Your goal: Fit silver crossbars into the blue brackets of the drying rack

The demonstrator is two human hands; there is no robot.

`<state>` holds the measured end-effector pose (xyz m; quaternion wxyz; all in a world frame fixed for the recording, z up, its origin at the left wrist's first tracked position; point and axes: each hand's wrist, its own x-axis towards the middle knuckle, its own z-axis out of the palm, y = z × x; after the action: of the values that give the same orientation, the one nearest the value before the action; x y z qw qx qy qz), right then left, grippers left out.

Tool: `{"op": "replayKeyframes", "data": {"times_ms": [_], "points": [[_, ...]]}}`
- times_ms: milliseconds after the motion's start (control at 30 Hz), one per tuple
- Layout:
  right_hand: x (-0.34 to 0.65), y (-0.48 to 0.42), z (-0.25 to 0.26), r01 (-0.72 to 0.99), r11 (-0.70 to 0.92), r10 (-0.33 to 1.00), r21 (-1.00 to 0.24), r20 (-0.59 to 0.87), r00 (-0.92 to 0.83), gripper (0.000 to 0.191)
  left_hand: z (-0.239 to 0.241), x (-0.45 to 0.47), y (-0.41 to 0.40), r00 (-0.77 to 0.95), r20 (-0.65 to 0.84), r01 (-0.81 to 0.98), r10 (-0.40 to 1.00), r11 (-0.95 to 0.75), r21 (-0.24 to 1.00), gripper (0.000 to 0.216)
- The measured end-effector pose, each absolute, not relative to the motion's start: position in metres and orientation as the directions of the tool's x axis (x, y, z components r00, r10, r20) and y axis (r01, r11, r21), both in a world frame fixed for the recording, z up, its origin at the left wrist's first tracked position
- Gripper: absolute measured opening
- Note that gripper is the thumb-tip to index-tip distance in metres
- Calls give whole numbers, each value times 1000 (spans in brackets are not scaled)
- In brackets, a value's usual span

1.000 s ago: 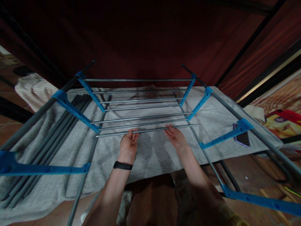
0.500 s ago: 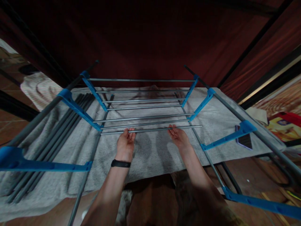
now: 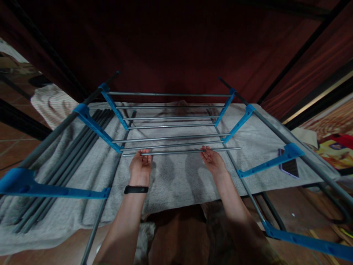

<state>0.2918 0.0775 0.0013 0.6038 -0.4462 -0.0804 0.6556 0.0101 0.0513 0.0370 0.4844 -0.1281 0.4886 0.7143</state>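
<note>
Both of my hands grip a thin grey metal tube (image 3: 176, 152), held level across the near side of a partly built rack. My left hand (image 3: 141, 162), with a black wristband above it, pinches the tube near its left end. Farther right, my right hand (image 3: 211, 159) has its fingers curled round it, and the tube's right end sticks out past that hand. Just beyond lies the rack's nearest fixed crossbar (image 3: 171, 145). Blue plastic brackets (image 3: 96, 127) join the crossbars to long side poles (image 3: 52, 136) at left and right.
Several loose grey tubes (image 3: 71, 162) lie on the grey towel (image 3: 176, 184) at left. A phone (image 3: 289, 167) rests at right, behind a blue bracket (image 3: 273, 162). A colourful package (image 3: 338, 147) is farther right. Dark red fabric (image 3: 171, 48) hangs behind the rack.
My left hand has slid left along the tube, closer to its left end. My right hand keeps its grip. The whole view has shifted slightly.
</note>
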Motion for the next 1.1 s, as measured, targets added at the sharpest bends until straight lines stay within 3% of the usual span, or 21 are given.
{"op": "replayKeyframes", "data": {"times_ms": [500, 800, 1100], "points": [[295, 78, 2, -711, -243, 879, -660, -460, 127, 16, 37, 1, 52, -548, -643, -804, 534, -127, 580, 29], [287, 78, 1, -737, -236, 889, -634, -448, 100, 12, 36, 37, 45, -432, -639, -825, 637, 9, 566, 17], [278, 77, -1, -730, -248, 900, -636, -430, 69, 10, 24, 58, 40, -273, -584, -825, 764, 126, 551, 19]]}}
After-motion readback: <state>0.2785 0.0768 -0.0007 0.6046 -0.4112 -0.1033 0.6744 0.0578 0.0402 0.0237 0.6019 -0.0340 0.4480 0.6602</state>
